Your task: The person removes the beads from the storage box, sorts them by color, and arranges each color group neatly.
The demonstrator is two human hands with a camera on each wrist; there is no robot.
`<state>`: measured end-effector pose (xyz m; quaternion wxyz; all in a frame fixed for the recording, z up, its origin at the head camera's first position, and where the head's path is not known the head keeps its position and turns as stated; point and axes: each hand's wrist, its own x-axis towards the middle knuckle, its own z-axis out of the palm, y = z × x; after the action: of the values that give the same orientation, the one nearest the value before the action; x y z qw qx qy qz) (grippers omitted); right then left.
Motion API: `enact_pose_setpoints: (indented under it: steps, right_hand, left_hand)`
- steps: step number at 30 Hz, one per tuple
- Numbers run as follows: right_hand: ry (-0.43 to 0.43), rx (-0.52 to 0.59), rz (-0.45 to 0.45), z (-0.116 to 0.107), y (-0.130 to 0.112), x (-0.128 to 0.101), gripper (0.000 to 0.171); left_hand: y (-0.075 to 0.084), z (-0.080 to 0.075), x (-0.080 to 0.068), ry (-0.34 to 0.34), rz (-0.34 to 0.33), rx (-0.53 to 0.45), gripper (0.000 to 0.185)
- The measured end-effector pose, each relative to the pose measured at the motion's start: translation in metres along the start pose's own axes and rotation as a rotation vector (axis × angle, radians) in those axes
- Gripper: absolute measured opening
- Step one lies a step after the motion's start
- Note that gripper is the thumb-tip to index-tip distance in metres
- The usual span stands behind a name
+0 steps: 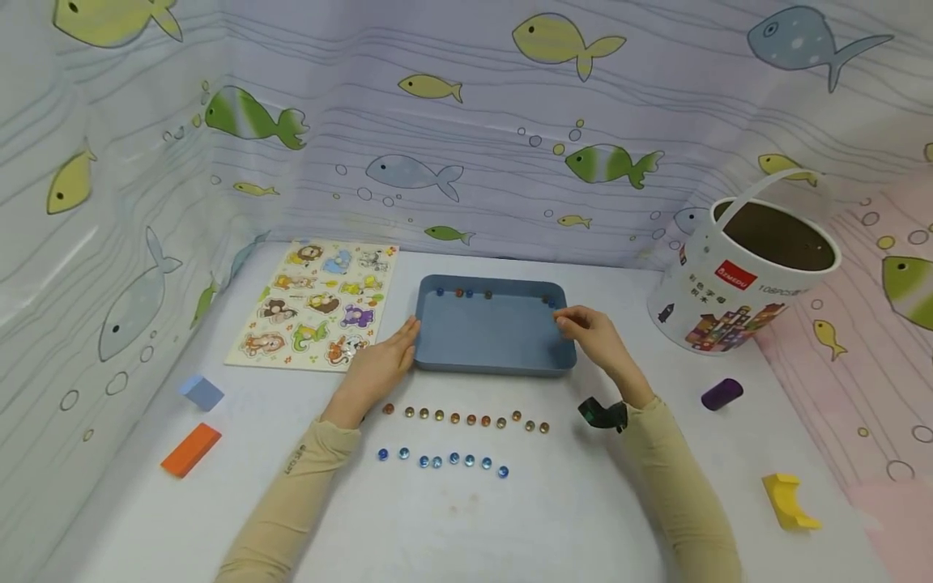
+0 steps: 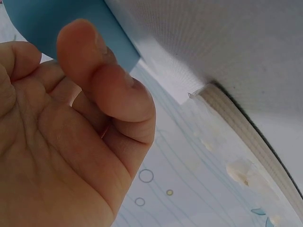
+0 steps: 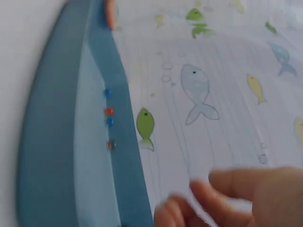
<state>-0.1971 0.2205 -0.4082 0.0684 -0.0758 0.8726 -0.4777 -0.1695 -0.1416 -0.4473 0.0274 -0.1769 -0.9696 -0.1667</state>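
A blue-grey tray (image 1: 496, 332) lies on the white table, with several small glass marbles (image 1: 470, 294) along its far wall. Against the tray's left side rests my left hand (image 1: 379, 368), its fingers stretched along the wall. In the left wrist view its fingertips overlap the tray's edge. My right hand (image 1: 592, 336) hovers at the tray's right rim, fingers loosely bent, with no object showing between them in the right wrist view. Just beside its fingertips, two marbles (image 1: 548, 302) sit in the far right corner. Nearer me lie a row of amber marbles (image 1: 471, 420) and a row of blue marbles (image 1: 470, 461).
An animal sticker board (image 1: 313, 304) lies left of the tray. A white handled bucket (image 1: 736, 283) stands at the back right. Blue (image 1: 202, 393) and orange blocks (image 1: 191, 450) lie at left; a purple cylinder (image 1: 722, 394) and yellow arch (image 1: 790, 502) at right. A fish-print curtain (image 1: 496, 162) surrounds the table.
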Motion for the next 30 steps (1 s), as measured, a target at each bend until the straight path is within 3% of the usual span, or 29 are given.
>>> enact_pose_setpoints:
  steps: [4, 11, 16, 21, 25, 30]
  right_hand:
    - [-0.018, 0.040, 0.080, 0.011, -0.007, 0.022, 0.044]
    - [-0.012, -0.089, 0.186, 0.035, -0.003, 0.055, 0.054]
    - [-0.006, -0.078, 0.273, 0.042, -0.002, 0.073, 0.060]
    - [0.015, -0.035, 0.244, 0.044, -0.001, 0.088, 0.054]
    - [0.012, 0.084, 0.187, 0.043, 0.000, 0.094, 0.045]
    - [0.063, 0.177, 0.192, 0.042, 0.002, 0.094, 0.037]
  left_hand:
    - [0.000, 0.001, -0.001, -0.003, -0.011, 0.000, 0.049]
    - [0.001, 0.002, -0.001, 0.011, -0.006, 0.016, 0.048]
    - [0.001, 0.001, -0.001, 0.015, 0.002, 0.020, 0.048]
    - [0.001, -0.001, 0.000, 0.015, 0.000, 0.019, 0.048]
    - [0.000, -0.001, 0.000, 0.016, -0.001, 0.016, 0.048]
    - [-0.002, 0.000, 0.000, 0.008, 0.008, 0.025, 0.049]
